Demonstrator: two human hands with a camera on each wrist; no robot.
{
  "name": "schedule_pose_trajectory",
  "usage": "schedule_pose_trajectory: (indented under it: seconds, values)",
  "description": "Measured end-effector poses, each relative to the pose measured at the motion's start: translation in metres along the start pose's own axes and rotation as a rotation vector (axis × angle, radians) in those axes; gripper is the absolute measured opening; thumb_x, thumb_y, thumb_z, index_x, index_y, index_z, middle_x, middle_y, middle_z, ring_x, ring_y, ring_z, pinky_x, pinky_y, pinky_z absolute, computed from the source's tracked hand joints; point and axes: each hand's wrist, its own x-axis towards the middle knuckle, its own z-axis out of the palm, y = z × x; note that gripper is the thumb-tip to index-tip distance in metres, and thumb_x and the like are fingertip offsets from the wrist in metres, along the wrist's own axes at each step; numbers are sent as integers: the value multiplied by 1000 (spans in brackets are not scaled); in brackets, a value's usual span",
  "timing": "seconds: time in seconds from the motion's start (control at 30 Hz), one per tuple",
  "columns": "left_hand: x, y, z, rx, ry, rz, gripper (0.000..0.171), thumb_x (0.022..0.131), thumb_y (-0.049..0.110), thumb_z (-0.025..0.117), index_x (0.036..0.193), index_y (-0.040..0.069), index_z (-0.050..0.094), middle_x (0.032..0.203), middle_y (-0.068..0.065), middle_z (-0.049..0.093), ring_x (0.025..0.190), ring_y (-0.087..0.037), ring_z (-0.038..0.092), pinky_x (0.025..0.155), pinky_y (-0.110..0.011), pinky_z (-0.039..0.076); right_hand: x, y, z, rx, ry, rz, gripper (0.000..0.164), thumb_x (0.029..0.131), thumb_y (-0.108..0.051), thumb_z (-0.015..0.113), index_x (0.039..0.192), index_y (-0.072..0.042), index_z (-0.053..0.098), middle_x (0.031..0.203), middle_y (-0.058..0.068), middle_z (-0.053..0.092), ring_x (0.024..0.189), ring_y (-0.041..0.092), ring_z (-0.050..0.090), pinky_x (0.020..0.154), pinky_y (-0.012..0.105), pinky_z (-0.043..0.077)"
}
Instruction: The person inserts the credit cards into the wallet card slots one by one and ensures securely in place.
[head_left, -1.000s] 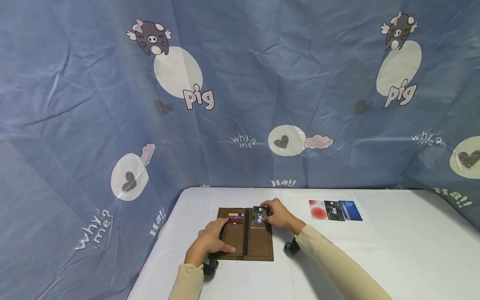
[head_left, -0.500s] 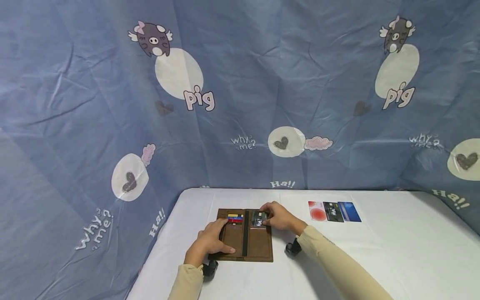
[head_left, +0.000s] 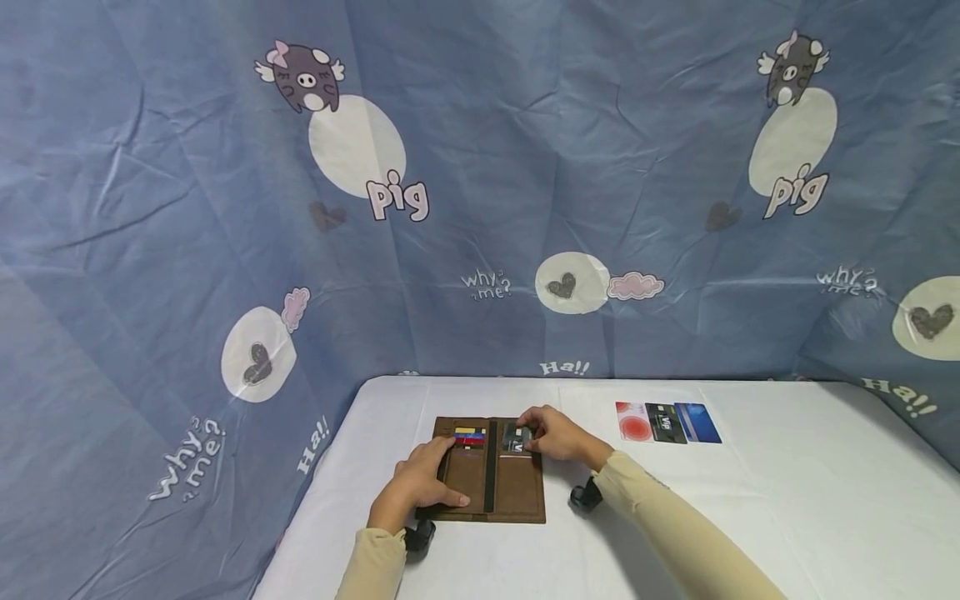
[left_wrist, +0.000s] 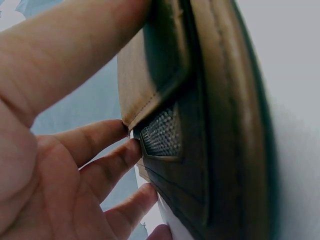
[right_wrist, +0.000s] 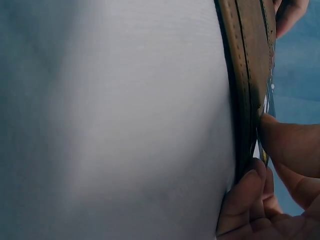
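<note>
A brown bifold wallet [head_left: 517, 492] lies spread open on the white table, a black elastic band [head_left: 491, 467] along its middle. My right hand [head_left: 558, 433] pinches the right edge of a dark "Vip" card [head_left: 513, 439], whose lower end is inside the upper slot of the right panel. In the right wrist view the thumb [right_wrist: 292, 145] is right at the wallet's edge, over the card's rim. My left hand [head_left: 416, 483] rests on the left panel, fingers and thumb spread; the left wrist view shows its fingers [left_wrist: 107, 165] along the wallet's edge. Colourful cards [head_left: 470, 437] sit in the left slots.
Three cards lie side by side on the table to the right: a red-and-white one [head_left: 634, 422], a black "Vip" one [head_left: 666, 423] and a blue one [head_left: 698, 422]. A blue printed curtain [head_left: 480, 217] hangs behind the white table [head_left: 787, 483].
The dark card has slid down deeper into the right panel's slot, with my right hand moving slightly toward me along with it. My left hand stays in place on the wallet.
</note>
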Motion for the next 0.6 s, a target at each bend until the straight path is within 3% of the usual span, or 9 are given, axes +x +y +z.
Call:
schedule_pose_trajectory:
  seconds: [0.2, 0.3, 0.43, 0.6]
  values:
    - [0, -2, 1, -4, -5, -2, 101, 64, 34, 93, 148, 8, 42, 154, -16, 40, 141, -40, 35, 108, -67, 29, -3, -1, 2, -5, -21, -8, 24, 83, 5, 70, 106, 2, 66, 92, 9, 64, 77, 11, 54, 68, 23, 47]
    - [0, -2, 1, 0, -6, 1, 101, 64, 34, 93, 148, 8, 43, 154, -16, 40, 141, -40, 34, 108, -67, 29, -3, -1, 3, -6, -16, 12, 23, 84, -6, 75, 105, -1, 67, 92, 7, 63, 79, 12, 53, 71, 25, 46]
    - [0, 0, 1, -3, -5, -1, 101, 64, 34, 93, 147, 8, 43, 154, -16, 40, 141, -40, 35, 108, -68, 28, -3, -2, 6, 0, -16, 14, 33, 79, -18, 83, 103, -2, 67, 92, 5, 62, 79, 13, 52, 71, 25, 46]
    - [0, 0, 1, -10, -2, -1, 101, 64, 34, 93, 148, 8, 42, 154, -16, 40, 142, -40, 34, 108, -67, 28, -3, -4, 7, -22, -42, -21, 39, 73, -19, 88, 101, -2, 65, 88, 4, 64, 75, 11, 52, 67, 23, 44]
